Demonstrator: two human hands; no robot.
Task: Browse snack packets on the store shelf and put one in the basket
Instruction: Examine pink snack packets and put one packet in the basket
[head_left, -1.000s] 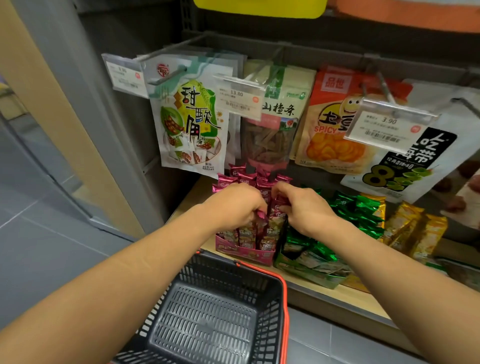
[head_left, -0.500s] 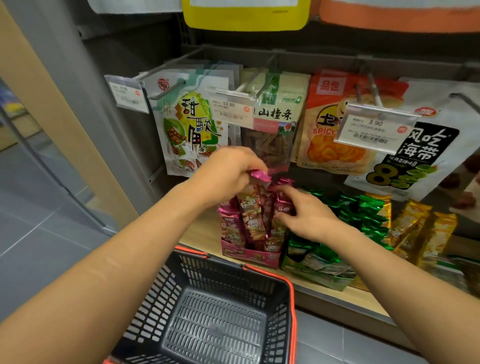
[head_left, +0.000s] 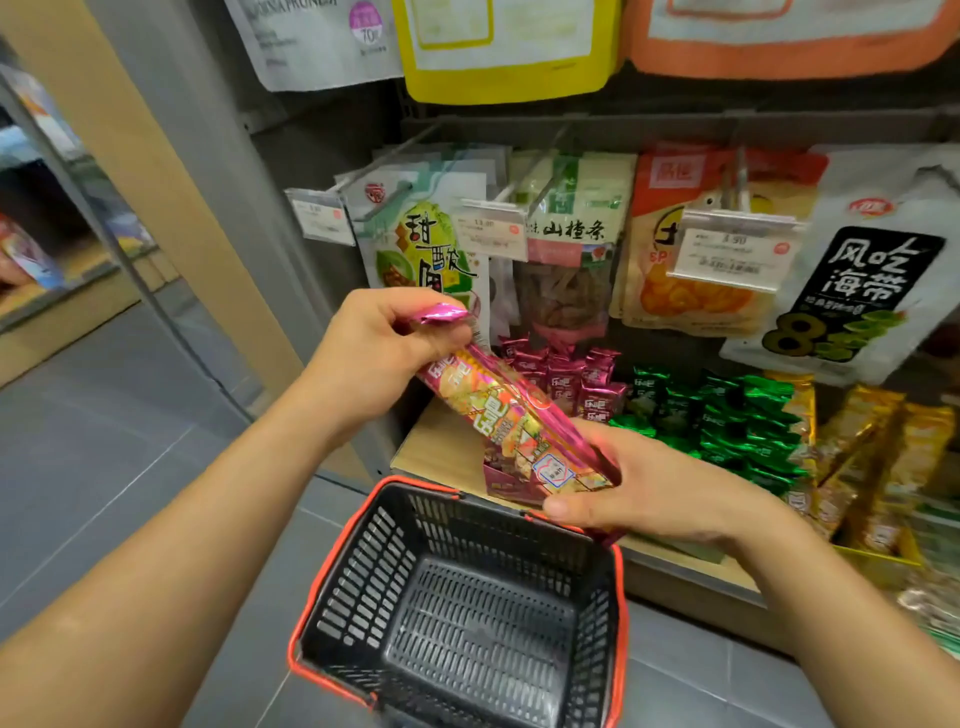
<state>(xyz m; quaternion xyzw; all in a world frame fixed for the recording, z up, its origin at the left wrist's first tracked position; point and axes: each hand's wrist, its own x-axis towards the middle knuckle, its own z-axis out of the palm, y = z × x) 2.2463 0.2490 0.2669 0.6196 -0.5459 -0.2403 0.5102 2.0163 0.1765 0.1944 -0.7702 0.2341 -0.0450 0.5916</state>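
Observation:
A long pink snack packet (head_left: 511, 415) is held slanted above the basket, out of its display box. My left hand (head_left: 374, 353) pinches its crimped top end. My right hand (head_left: 649, 488) grips its lower end, thumb in front. Below them sits a black plastic basket (head_left: 358, 582) with a red rim, with nothing inside it. More pink packets (head_left: 566, 374) stand in a pink box on the wooden shelf (head_left: 441, 441) behind.
Green packets (head_left: 727, 415) and gold packets (head_left: 872, 457) fill the shelf to the right. Hanging bags (head_left: 566, 249) with price tags (head_left: 727, 254) sit on hooks above. A grey upright (head_left: 208, 208) and beige panel border the left; grey floor tiles (head_left: 104, 441) lie below.
Both hands were among the pink packets in the box. My left hand has lifted one packet up and out, and my right hand has taken hold of its lower end over the basket.

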